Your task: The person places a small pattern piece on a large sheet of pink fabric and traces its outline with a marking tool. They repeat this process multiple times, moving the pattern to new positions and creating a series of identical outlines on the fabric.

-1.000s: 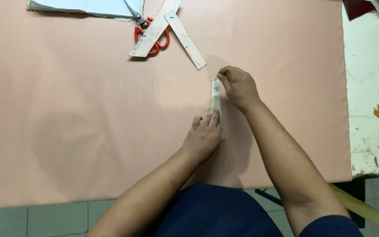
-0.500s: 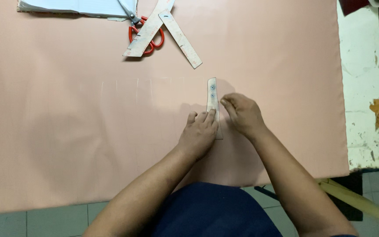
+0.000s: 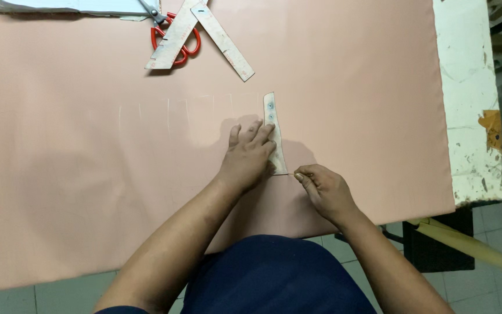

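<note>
Narrow template strip [image 3: 274, 131] under flat left hand [image 3: 250, 156]; right hand [image 3: 321, 189] pinching marker; scissors [image 3: 172, 35], rulers [image 3: 223, 42] beyond.

Matt pink cloth [image 3: 350, 87], worn card template strip [image 3: 273, 125], glossy red plastic scissor handles [image 3: 172, 43]

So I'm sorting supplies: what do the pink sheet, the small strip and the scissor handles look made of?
The pink sheet looks like matte cloth, with soft creases and a draped edge. The small strip under the left hand seems stiff, pale card, though that's uncertain. The scissor handles look like glossy red plastic.
</note>
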`<action>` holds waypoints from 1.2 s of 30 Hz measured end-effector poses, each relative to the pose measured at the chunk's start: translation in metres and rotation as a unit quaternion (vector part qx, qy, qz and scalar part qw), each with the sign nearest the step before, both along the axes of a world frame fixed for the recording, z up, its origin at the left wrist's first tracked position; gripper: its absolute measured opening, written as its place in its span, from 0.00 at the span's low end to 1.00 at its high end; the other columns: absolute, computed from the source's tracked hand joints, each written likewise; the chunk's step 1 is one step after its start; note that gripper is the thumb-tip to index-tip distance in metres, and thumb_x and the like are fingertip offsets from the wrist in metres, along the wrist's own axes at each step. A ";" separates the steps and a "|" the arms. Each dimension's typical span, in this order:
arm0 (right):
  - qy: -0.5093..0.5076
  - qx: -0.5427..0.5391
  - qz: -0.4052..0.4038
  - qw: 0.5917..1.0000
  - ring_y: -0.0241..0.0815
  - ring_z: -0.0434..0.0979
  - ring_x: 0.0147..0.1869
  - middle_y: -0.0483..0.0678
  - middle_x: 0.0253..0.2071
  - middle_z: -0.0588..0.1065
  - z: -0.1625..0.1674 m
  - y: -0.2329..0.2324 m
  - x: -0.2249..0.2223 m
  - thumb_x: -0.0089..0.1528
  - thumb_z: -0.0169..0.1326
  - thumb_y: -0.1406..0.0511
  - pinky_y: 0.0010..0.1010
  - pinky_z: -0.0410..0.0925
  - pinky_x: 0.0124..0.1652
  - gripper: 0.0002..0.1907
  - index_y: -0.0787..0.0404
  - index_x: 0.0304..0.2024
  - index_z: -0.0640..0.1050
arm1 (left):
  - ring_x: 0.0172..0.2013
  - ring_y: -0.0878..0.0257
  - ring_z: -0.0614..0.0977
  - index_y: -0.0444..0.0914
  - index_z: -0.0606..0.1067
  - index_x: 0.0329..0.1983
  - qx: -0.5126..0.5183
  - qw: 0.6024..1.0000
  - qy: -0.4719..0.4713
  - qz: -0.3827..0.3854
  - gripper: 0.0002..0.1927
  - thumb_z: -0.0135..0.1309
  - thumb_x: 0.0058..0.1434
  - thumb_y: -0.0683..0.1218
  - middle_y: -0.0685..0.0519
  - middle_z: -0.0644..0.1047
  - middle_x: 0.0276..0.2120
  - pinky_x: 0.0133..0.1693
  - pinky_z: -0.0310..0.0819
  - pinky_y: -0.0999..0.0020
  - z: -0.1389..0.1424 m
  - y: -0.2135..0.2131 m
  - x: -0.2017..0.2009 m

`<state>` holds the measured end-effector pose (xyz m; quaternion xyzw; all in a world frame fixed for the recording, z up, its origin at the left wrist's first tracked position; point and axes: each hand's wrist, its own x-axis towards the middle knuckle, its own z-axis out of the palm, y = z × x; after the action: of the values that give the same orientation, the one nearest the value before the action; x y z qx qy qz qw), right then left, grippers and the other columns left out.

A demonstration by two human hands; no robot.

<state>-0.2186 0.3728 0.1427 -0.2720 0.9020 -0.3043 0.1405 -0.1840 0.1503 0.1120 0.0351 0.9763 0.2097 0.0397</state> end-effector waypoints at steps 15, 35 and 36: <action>0.017 -0.054 0.065 0.996 0.43 0.83 0.38 0.49 0.38 0.81 -0.033 -0.012 0.016 0.65 0.56 0.64 0.32 0.75 0.39 0.08 0.61 0.43 0.81 | 0.72 0.59 0.58 0.52 0.78 0.56 0.043 0.998 -0.018 0.049 0.16 0.49 0.66 0.52 0.65 0.66 0.68 0.69 0.32 0.34 -0.035 0.003 -0.006; 0.096 -0.062 0.011 0.993 0.45 0.82 0.36 0.51 0.36 0.80 -0.059 -0.058 -0.034 0.66 0.57 0.65 0.33 0.74 0.39 0.07 0.62 0.41 0.79 | 0.71 0.62 0.59 0.52 0.75 0.59 0.102 0.992 -0.022 0.067 0.19 0.50 0.66 0.56 0.66 0.69 0.65 0.68 0.33 0.33 -0.067 0.001 -0.002; 0.096 -0.083 -0.004 0.992 0.44 0.82 0.38 0.51 0.37 0.80 -0.057 -0.058 -0.038 0.67 0.57 0.65 0.33 0.74 0.39 0.07 0.63 0.43 0.80 | 0.71 0.62 0.58 0.52 0.75 0.58 0.095 0.993 -0.028 0.057 0.20 0.52 0.63 0.57 0.66 0.68 0.65 0.68 0.31 0.33 -0.068 0.000 0.000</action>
<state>-0.2562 0.3148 0.0853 -0.3066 0.8842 -0.3511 0.0293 -0.1840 0.1505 0.0443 -0.0228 0.9510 0.3042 0.0511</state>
